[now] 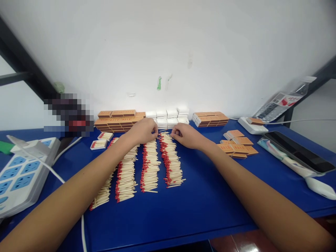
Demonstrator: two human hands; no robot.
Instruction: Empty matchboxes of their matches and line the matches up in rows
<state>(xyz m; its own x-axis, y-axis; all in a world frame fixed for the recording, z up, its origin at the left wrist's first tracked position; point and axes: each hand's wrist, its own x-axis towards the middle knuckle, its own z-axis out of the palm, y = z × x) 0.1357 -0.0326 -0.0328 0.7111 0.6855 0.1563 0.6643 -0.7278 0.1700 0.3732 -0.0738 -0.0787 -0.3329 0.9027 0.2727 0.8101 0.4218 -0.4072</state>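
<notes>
while both hands rest at the far end of the rightmost row of matches, at the centre of the frame, the step in hand appears to be the squaring of that row. the left hand, just left of centre, is curled, thumb and forefinger drawn close together beside the red heads; whether a match is pinched there cannot be told. the right hand, just right of centre, is loosely bent inward, its thumb and fingertips near one another beside the bare stick ends; no match can be made out in its grasp. three further rows lie to the left on the blue table, red heads toward the left of the frame, the leftmost partly hidden by the left forearm.

sound handling, as judged: light, opposed pressure from both sides, so that heads come level without the pile spreading; fingertips low, so that the lower sticks shift together with the upper; short strokes, since the white trays stand stacked just behind, at upper centre. the left forearm is best carried high over the rows beneath it. projecting sticks at the near end, lower centre, call for the same treatment.
</notes>
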